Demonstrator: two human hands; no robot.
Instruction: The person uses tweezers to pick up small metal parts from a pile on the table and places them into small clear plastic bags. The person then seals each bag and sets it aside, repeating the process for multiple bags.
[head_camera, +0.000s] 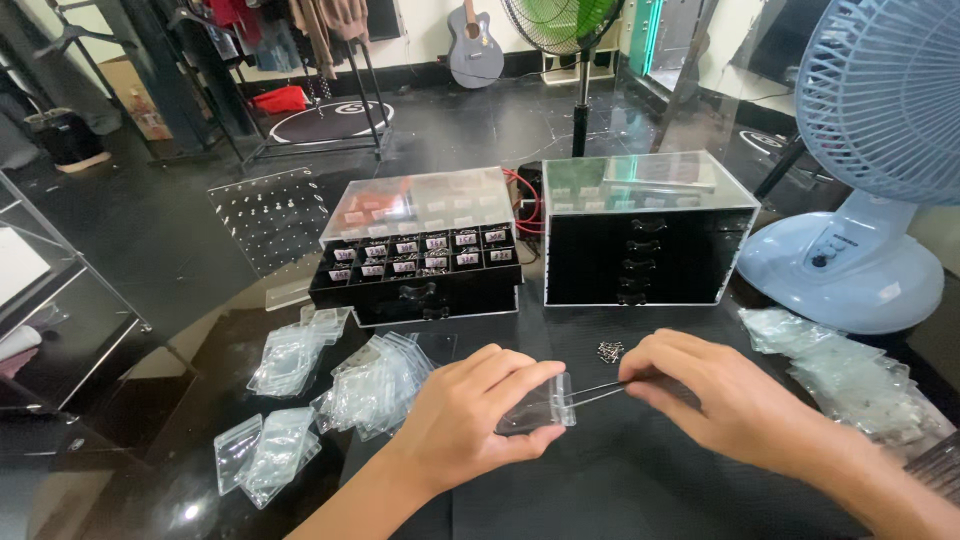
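Left hand (470, 415) pinches a small clear bag (537, 408); right hand (715, 395) grips tweezers (600, 392) at its mouth. Loose bags (375, 385), 2 drawer boxes (420, 250) and fan (860, 200) crowd the desk (620, 480).

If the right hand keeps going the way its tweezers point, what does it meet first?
The right hand aims its tweezers leftward at the mouth of the small clear bag pinched in the left hand. The tips look already at or just inside the opening; depth is unclear.
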